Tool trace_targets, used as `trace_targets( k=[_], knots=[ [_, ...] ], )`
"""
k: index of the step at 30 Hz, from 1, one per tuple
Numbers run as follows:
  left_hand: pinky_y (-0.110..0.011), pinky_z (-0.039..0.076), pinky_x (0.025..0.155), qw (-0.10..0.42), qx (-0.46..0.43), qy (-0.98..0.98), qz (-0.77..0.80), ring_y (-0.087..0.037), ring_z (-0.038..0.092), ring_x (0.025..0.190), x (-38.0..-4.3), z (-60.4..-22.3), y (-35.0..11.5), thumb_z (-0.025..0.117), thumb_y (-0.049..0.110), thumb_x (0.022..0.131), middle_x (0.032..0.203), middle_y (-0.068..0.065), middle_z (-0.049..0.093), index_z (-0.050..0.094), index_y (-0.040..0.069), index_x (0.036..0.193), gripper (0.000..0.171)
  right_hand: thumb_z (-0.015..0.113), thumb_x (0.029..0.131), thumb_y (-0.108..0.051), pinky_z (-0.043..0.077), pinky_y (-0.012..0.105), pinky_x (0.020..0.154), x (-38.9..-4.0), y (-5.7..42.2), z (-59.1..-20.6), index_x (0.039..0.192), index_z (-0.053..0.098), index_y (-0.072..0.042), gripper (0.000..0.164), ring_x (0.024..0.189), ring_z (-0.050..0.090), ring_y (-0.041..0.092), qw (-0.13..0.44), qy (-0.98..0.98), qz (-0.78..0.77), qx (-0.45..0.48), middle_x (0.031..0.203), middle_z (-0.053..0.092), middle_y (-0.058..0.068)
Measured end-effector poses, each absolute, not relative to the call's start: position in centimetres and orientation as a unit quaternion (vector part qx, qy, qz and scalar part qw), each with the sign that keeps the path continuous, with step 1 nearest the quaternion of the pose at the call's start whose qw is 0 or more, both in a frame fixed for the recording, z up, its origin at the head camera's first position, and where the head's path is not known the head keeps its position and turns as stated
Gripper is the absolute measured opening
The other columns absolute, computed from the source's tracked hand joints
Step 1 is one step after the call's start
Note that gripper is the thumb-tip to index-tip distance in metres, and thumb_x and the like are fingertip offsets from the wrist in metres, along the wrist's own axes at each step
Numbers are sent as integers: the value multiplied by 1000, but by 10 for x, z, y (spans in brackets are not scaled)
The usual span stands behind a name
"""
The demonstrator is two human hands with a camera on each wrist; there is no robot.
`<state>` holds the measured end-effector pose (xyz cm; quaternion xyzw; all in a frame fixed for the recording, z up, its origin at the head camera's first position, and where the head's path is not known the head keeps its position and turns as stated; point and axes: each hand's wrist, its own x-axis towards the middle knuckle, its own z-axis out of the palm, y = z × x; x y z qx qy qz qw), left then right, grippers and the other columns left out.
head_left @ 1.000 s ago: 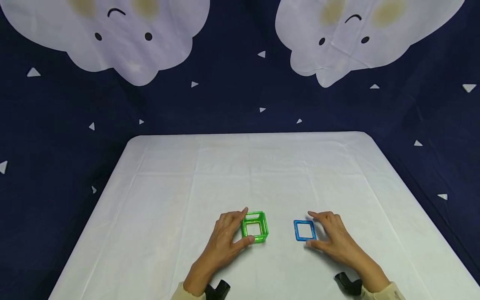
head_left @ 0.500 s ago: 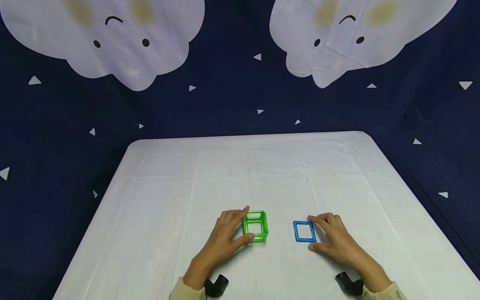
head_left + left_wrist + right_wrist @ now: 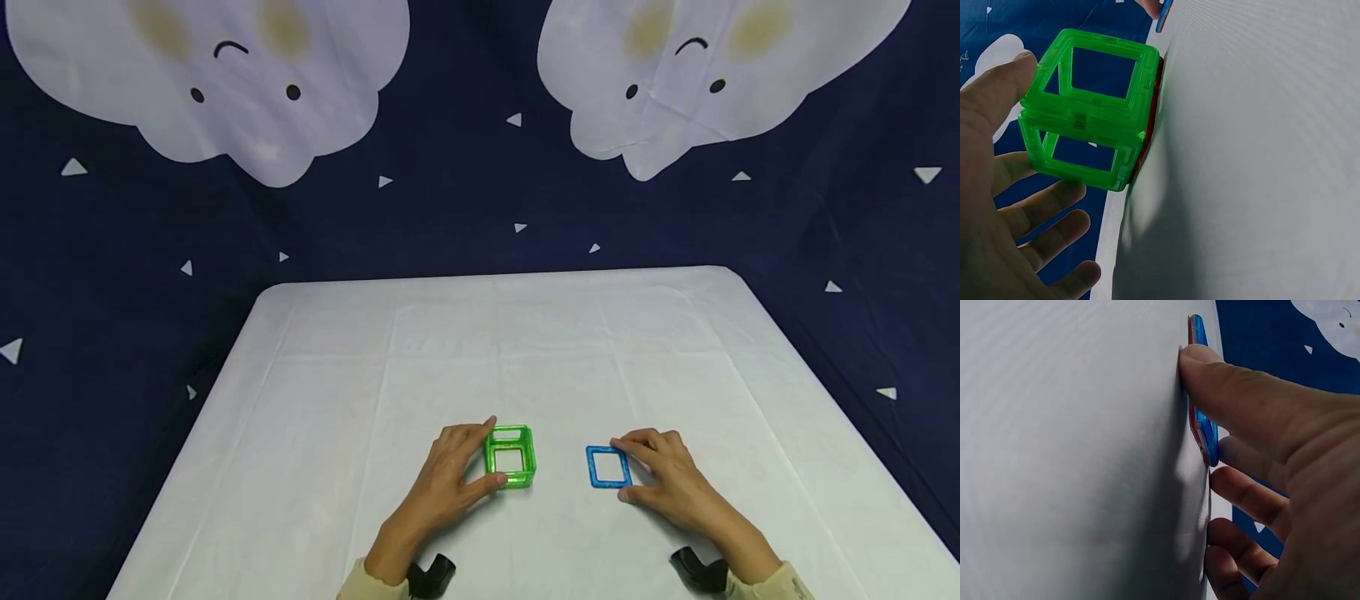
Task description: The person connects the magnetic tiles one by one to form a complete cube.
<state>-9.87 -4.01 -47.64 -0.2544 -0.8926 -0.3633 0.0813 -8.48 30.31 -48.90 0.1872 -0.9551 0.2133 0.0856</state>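
Note:
My left hand holds a green magnetic-tile cube, its thumb on the near side and its index finger at the far side. In the left wrist view the cube's open green frames show, with a red tile along the side facing the white cloth. To the right, my right hand pinches a square blue magnetic tile by its right-hand corners, between thumb and index finger. The right wrist view catches this blue tile edge-on, with an orange-red layer beneath it, low over the cloth.
A white cloth-covered table with rounded far corners lies under both hands. Behind it hangs a dark blue curtain printed with white clouds and small triangles. A black wrist mount sits at the left wrist, another at the right.
My right index finger and thumb have shifted slightly and now sit at the blue tile's right-hand corners. The left hand and green cube stay almost in place; the head view has tilted slightly.

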Motion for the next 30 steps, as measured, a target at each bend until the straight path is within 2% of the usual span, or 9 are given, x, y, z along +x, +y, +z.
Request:
trace_targets(
  k=[7, 20, 30],
  knots=[
    [-41, 39, 97, 76, -241, -895, -368, -19, 48, 120, -95, -477, -42, 73, 41, 78, 125, -4, 58, 43, 15, 142, 76, 85, 62, -26, 31, 32, 81, -84, 302, -489, 122, 64, -20, 65, 100, 34, 8, 73, -952, 231, 188, 117, 58, -6],
    [-41, 39, 96, 78, -239, -894, -371, -19, 48, 120, -95, -478, -42, 74, 42, 76, 124, -3, 58, 43, 14, 142, 78, 86, 62, -24, 30, 33, 81, -85, 301, -489, 119, 65, -18, 61, 101, 35, 12, 70, -953, 226, 190, 111, 56, -4],
    [-41, 39, 97, 73, -238, -893, -376, -18, 47, 121, -95, -479, -41, 74, 42, 77, 124, -2, 57, 42, 13, 142, 78, 86, 61, -25, 28, 24, 81, -85, 304, -489, 117, 65, -16, 60, 98, 31, 3, 80, -947, 242, 196, 107, 54, -7]
  ],
)
